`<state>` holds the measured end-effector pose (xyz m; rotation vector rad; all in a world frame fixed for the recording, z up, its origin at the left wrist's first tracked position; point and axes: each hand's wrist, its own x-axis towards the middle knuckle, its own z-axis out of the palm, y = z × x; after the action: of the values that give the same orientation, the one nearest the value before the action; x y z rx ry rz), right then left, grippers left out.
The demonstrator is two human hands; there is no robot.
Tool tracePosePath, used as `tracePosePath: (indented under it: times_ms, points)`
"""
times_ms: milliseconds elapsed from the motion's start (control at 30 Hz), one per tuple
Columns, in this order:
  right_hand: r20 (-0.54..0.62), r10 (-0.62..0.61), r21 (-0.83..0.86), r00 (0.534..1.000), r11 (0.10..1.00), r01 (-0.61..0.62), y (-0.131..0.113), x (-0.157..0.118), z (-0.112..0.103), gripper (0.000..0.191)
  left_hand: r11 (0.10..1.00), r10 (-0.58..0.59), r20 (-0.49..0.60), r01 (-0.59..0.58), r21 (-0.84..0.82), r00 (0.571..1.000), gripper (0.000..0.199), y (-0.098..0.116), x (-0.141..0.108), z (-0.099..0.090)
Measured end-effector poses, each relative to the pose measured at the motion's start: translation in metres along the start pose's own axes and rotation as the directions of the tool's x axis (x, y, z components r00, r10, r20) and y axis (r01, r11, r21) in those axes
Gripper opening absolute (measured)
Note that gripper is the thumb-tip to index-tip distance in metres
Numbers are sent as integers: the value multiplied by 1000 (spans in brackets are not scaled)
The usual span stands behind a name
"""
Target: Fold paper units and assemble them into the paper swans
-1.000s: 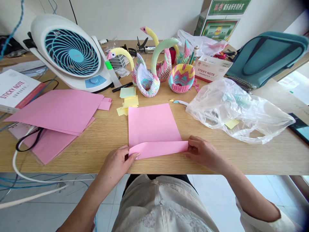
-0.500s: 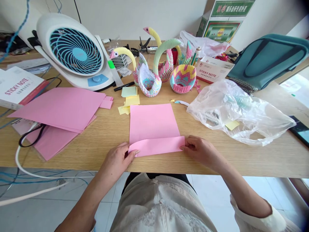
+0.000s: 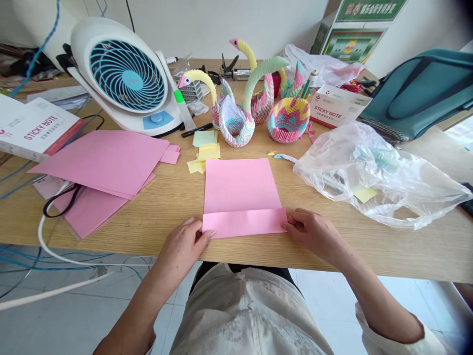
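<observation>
A pink sheet of paper lies on the wooden table, its near edge folded up into a flat strip across the front. My left hand pinches the left end of this strip, thumb on top. At the right end, my right hand grips the strip between thumb and curled fingers. Just beyond the sheet's upper left corner are yellow sticky notes and a pale green pad.
More pink sheets and a fan stand left. Paper swans and a paper bowl sit behind. A clear plastic bag, a sticky note box and a teal bag are right.
The folded strip, which bulged at its left end, now lies flatter and straighter. Both hands still hold its ends. The whole view has shifted slightly.
</observation>
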<state>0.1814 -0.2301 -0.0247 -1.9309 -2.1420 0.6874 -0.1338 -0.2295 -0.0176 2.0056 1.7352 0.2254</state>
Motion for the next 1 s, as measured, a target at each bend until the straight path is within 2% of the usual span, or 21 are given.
tracePosePath:
  times_ms: [233, 567, 633, 700, 733, 800, 833, 900, 933, 1000]
  points:
    - [6, 62, 20, 998, 998, -62, -1, 2, 1, 29, 1000, 11, -67, -11, 3, 998, 32, -3, -6, 5]
    - [26, 89, -2, 996, 996, -89, -4, 5, -2, 31, 997, 59, -145, -52, 56, 988, 29, -1, -7, 10]
    - [29, 114, -14, 993, 993, -114, -6, 4, -2, 32, 995, 68, -170, -53, 87, 983, 25, 1, -10, 13]
    - [25, 124, -17, 992, 992, -124, -8, 4, -3, 33, 988, 70, -233, -36, 151, 970, 13, 3, -13, 16]
    - [18, 122, -16, 992, 992, -122, -8, 3, -3, 33, 978, 92, -280, -34, 205, 956, 17, 4, -14, 17]
    - [4, 108, -10, 994, 994, -108, -8, 3, -2, 34, 931, 222, -317, -104, 350, 922, 44, 6, -14, 17]
    - [0, 97, -7, 995, 995, -97, -7, 3, -2, 34, 885, 328, -273, -192, 425, 904, 56, 8, -13, 16]
    - [-6, 80, -6, 997, 997, -80, -6, 3, -2, 34, 751, 538, -67, -442, 490, 840, 74, 10, -8, 11]
    - [-7, 77, -5, 997, 997, -77, -5, 3, -1, 34, 686, 608, 47, -554, 471, 793, 79, 12, -5, 9]
    - [-9, 76, 0, 997, 997, -76, -4, 3, -1, 34, 611, 671, 204, -688, 391, 712, 81, 16, 3, 2]
